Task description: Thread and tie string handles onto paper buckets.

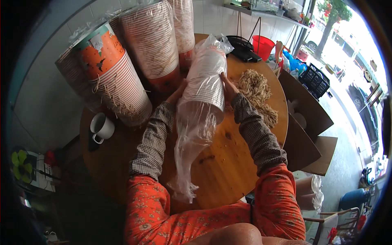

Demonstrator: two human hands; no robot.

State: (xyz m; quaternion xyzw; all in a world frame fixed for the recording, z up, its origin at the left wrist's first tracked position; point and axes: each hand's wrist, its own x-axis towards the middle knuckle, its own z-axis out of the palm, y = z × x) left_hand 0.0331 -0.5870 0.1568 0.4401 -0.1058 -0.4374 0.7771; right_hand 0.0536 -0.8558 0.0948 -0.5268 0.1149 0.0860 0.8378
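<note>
Both hands are on the bagged stack of pale cups point(203, 85) over the far middle of the round wooden table point(228, 155), between the tall standing stacks point(153, 45) and a tan stringy bundle point(257, 96). Left hand point(178, 93) lies against its left side, right hand point(229, 85) against its right; the fingers of each are spread about as far as the curve of the wall requires, gripping through plastic, though the left fingertips are largely hidden. Step in hand, as judged: steadying the stack inside its clear plastic bag point(185, 163). Next move would call for keeping both sides supported while the loose plastic is managed. Long axis runs away from the person, far end slightly rightward; the bag's slack tail trails toward the lap. Whether the near end touches the table cannot be told.
</note>
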